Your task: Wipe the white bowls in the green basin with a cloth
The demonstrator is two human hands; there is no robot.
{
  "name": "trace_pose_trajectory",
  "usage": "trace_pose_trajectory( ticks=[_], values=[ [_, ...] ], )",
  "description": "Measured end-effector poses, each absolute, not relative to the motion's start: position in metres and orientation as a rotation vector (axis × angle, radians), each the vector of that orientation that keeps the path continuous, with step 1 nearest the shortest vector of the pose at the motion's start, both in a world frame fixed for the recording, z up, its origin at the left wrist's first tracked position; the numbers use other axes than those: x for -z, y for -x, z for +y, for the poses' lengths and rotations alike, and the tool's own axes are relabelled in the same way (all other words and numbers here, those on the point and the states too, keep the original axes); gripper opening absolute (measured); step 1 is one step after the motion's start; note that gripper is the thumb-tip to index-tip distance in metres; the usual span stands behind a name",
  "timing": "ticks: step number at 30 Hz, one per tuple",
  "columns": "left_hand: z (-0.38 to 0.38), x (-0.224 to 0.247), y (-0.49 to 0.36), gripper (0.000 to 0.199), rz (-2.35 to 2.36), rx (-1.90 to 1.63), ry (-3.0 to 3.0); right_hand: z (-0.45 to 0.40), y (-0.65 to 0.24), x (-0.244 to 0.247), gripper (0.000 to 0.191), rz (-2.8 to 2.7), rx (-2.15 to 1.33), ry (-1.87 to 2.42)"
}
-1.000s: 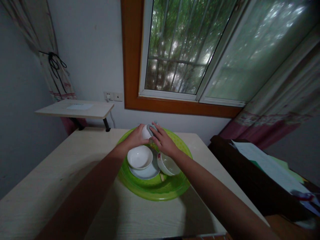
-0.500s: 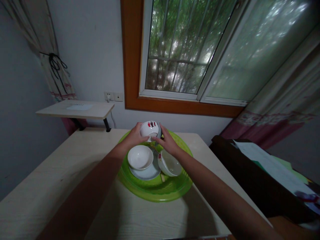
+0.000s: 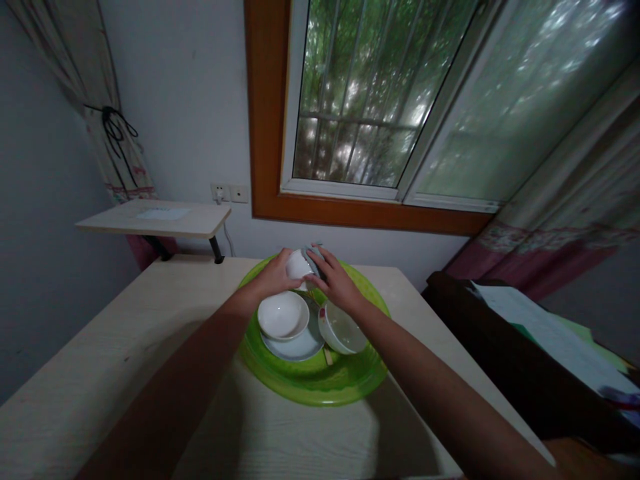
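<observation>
Above the far part of a green basin (image 3: 315,393), my left hand (image 3: 273,276) grips a small white bowl (image 3: 297,266) by its left side. My right hand (image 3: 337,285) presses a grey cloth (image 3: 313,259) against the bowl's right side, its fingers curved over the cloth. Inside the basin, a second white bowl (image 3: 283,316) stands upright on a pale plate (image 3: 303,350). To its right, another bowl (image 3: 345,331) with a red mark leans on its side. The tip of a light wooden stick (image 3: 328,355) shows between plate and leaning bowl.
The basin rests on a pale wooden table (image 3: 200,373). A small raised shelf (image 3: 155,219) with a paper on it stands at the back left. Behind are a wall socket (image 3: 220,193) and a barred window (image 3: 370,100). A dark brown chair or sofa (image 3: 480,360) with papers lies to the right.
The held bowl has turned, so its red and black print no longer shows. My right hand and the cloth have moved up over the bowl's right side.
</observation>
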State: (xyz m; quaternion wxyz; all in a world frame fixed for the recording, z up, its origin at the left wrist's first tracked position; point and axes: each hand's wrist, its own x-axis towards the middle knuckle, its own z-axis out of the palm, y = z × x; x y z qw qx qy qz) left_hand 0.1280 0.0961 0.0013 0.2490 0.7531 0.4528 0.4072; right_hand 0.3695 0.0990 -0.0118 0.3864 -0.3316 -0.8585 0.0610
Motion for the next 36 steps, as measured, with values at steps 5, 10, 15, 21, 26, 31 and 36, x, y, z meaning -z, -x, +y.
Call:
trace_pose_trajectory(
  ticks=[5, 10, 15, 21, 26, 31, 36],
  values=[
    [0.105, 0.004, -0.124, 0.063, 1.229, -1.262, -1.898, 0.108, -0.376, 0.017, 0.074, -1.998, -0.333, 0.965],
    [0.114, 0.009, -0.122, 0.066, 1.202, -1.358, -1.775, 0.108, -0.376, 0.019, 0.081, -1.963, -0.444, 0.963],
    [0.112, 0.011, -0.123, 0.064, 1.225, -1.319, -1.812, 0.105, -0.376, 0.02, 0.072, -2.017, -0.304, 0.957],
    [0.105, 0.006, -0.125, 0.062, 1.259, -1.174, -1.93, 0.096, -0.369, 0.013, 0.057, -2.206, -0.1, 0.854],
    [0.103, 0.001, -0.127, 0.06, 1.281, -1.189, -1.89, 0.092, -0.365, 0.009, 0.057, -2.213, -0.086, 0.813],
    [0.111, 0.004, -0.126, 0.06, 1.239, -1.331, -1.727, 0.1, -0.37, 0.019, 0.07, -2.07, -0.261, 0.965],
    [0.116, 0.006, -0.122, 0.06, 1.217, -1.373, -1.691, 0.108, -0.373, 0.028, 0.084, -2.009, -0.396, 0.994]
  ],
)
